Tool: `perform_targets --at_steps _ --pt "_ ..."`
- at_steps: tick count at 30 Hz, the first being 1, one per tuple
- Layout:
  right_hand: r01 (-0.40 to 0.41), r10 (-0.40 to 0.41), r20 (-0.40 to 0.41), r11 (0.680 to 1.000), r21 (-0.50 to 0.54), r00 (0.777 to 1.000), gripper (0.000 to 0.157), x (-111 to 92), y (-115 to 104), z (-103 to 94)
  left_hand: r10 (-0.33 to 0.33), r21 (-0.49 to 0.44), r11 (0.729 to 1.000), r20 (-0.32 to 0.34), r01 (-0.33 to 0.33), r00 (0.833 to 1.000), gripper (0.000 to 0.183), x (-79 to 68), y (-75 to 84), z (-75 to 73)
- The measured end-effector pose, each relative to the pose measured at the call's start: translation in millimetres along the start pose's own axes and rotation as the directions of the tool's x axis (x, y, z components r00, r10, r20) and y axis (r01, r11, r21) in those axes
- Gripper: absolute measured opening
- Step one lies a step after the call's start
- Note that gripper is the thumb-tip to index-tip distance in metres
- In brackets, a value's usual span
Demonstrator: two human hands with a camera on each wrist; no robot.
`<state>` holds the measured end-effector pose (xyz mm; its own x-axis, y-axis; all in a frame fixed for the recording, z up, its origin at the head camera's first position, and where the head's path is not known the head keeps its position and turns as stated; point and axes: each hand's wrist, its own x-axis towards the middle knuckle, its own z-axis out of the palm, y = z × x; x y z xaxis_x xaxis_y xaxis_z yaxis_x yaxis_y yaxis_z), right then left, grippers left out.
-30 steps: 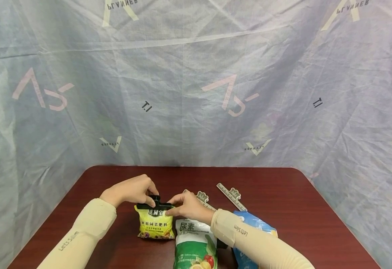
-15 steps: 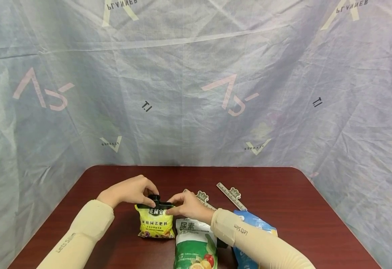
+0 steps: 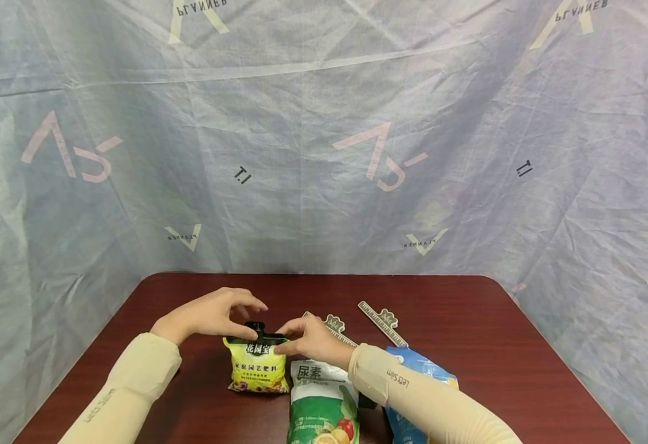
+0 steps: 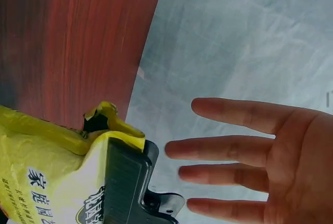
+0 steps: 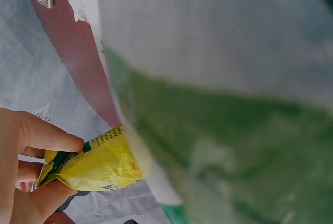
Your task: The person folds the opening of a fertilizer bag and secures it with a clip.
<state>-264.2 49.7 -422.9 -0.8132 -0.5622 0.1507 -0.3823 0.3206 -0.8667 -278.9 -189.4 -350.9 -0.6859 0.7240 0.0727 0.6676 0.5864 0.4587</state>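
Pinching yellow bag (image 3: 258, 373) at top right corner with right hand (image 3: 315, 342), apparently to steady it | holding left hand (image 3: 210, 317) near black clip (image 4: 126, 182) with spread fingers, likely letting it clamp

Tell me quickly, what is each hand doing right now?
Left hand: open, fingers straight beside the black clip.
Right hand: closed, pinching the yellow bag by its top corner.

I see a green-and-white bag (image 3: 324, 401), a blue bag (image 3: 423, 365) and two ruler-edged clips (image 3: 383, 324) on the dark red table (image 3: 468, 320), wrinkled printed cloth (image 3: 302, 123) behind.
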Motion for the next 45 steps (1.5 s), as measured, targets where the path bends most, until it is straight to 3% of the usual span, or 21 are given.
perform_targets --at_steps 5,10,17,20,25,31,38,41,45 --pt "0.004 -0.004 0.003 1.0 -0.001 1.0 0.013 -0.3 -0.9 -0.1 0.01 -0.054 0.998 -0.059 -0.013 0.998 0.053 -8.0 -4.1 1.4" --pt "0.003 -0.003 -0.001 1.0 0.011 1.0 0.014 -1.7 -2.2 -0.4 0.003 -0.232 0.972 -0.094 -0.025 0.996 0.055 -18.7 -11.3 7.1" --pt "-0.023 0.023 -0.014 1.0 0.011 1.0 0.016 -3.3 -4.0 0.9 0.096 -0.494 0.856 -0.135 -0.151 0.986 0.047 -31.8 -29.5 22.4" --pt "-0.022 0.022 -0.017 1.0 0.004 1.0 0.016 -3.8 -4.2 1.0 0.116 -0.572 0.803 -0.127 -0.168 0.985 0.046 -35.3 -36.7 28.4" --pt "-0.03 0.03 -0.01 0.998 0.053 0.999 0.017 -3.4 -2.6 1.6 0.076 -0.657 0.745 -0.094 -0.119 0.993 0.046 -41.0 -41.9 37.2" --pt "-0.079 0.078 0.012 0.976 0.202 0.997 0.018 -3.8 -1.3 3.6 0.031 -0.689 0.717 -0.122 -0.107 0.992 0.039 -44.3 -48.0 51.2" --pt "-0.084 0.084 0.01 0.971 0.222 0.996 0.019 -11.6 -19.8 1.3 -0.081 -0.712 0.7 -0.158 -0.056 0.984 0.035 -43.1 -54.9 67.2" --pt "-0.084 0.085 0.007 0.969 0.234 0.996 0.019 -15.4 -27.7 -0.1 -0.145 -0.745 0.667 -0.145 -0.011 0.979 0.032 -43.0 -55.5 70.3" --pt "-0.101 0.103 0.005 0.963 0.251 0.995 0.018 -16.9 -29.3 -0.1 -0.188 -0.808 0.589 -0.105 0.026 0.976 0.025 -42.4 -56.0 72.8"
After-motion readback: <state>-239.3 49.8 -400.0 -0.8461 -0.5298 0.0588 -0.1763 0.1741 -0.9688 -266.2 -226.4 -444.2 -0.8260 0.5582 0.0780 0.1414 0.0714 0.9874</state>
